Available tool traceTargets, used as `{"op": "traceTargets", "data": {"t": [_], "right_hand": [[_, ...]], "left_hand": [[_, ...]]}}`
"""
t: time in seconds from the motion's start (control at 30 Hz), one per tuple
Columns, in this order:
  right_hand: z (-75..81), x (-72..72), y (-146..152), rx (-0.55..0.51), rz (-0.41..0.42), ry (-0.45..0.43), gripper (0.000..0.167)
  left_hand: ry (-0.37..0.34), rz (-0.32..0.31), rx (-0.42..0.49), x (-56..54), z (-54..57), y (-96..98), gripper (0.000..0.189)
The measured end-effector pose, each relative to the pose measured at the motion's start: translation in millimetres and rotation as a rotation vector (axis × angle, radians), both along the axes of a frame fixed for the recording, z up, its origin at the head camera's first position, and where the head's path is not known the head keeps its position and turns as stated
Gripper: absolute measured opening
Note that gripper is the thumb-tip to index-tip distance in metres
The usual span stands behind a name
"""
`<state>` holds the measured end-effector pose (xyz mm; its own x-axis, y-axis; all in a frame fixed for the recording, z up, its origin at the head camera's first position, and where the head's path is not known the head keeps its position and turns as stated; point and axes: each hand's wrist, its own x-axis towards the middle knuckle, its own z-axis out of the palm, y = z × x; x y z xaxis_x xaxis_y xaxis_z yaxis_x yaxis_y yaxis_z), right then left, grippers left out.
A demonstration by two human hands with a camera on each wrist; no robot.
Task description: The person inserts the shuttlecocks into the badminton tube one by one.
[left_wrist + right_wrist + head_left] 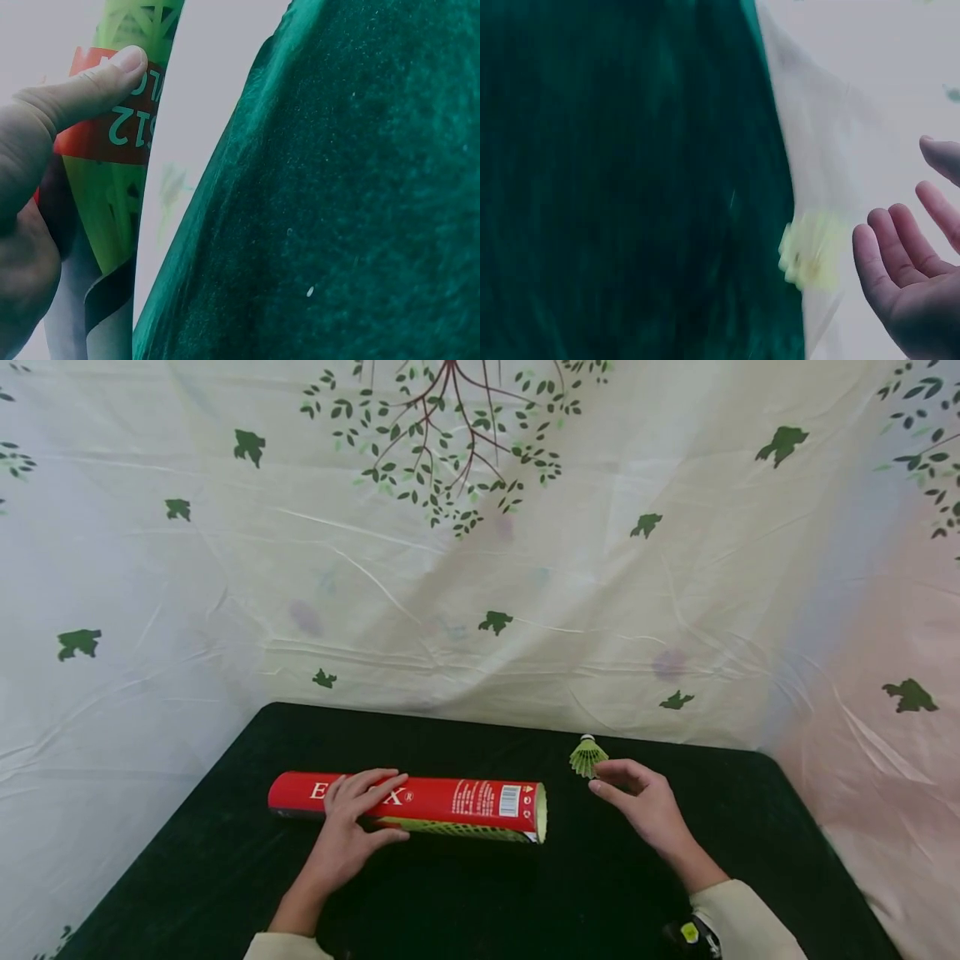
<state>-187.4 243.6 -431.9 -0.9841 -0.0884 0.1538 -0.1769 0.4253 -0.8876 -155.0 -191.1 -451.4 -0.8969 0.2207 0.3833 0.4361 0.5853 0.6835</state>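
Observation:
A red shuttlecock tube [465,797] lies on its side across the dark green cloth, its right end uncapped. My left hand [348,835] grips it left of the middle, fingers over the top and thumb along the near side. The left wrist view shows the thumb [112,79] pressed on the tube's printed band. Near the far edge, a yellow-green shuttlecock [588,758] sits with its white cork pointing away. Beside its skirt is my right hand [652,806]. From the right wrist, those fingers [900,247] look spread and apart from the blurred shuttlecock [810,251].
The dark green cloth [187,860] covers the table. A pale curtain [420,585] printed with leaves hangs right behind the table's far edge and along both sides. A dark wrist strap [701,937] shows at the right sleeve.

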Motion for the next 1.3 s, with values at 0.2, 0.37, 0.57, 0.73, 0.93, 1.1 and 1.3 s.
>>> {"op": "traceTargets", "data": {"t": [0.2,0.37,0.57,0.73,0.93,1.1,1.3], "right_hand": [[-15.7,-25.2,27,0.014,-0.089,-0.071,0.049],[-25.1,-42.5,37,0.047,-0.126,-0.113,0.048],[-33.0,-57.9,37,0.071,-0.133,-0.129,0.041],[-40.4,-67.2,36,0.109,-0.133,-0.138,0.037],[-41.8,-71.7,35,0.114,-0.167,-0.143,0.03],[-40.7,-72.9,33,0.087,-0.193,-0.142,0.025],[-40.8,-71.7,32,0.043,-0.224,-0.123,0.022]], "left_hand": [[-0.003,0.004,-0.004,0.7,-1.4,-1.7,0.081],[-0.003,0.007,-0.002,1.2,-3.6,-2.1,0.081],[-0.001,0.008,-0.002,2.5,-4.8,-1.0,0.081],[-0.01,0.001,-0.002,1.3,-5.5,-1.1,0.082],[-0.013,-0.006,0.0,1.1,-3.0,0.0,0.081],[-0.013,-0.002,-0.001,1.1,-1.7,-0.2,0.081],[-0.017,0.001,0.0,1.4,-1.5,-0.7,0.08]]}}
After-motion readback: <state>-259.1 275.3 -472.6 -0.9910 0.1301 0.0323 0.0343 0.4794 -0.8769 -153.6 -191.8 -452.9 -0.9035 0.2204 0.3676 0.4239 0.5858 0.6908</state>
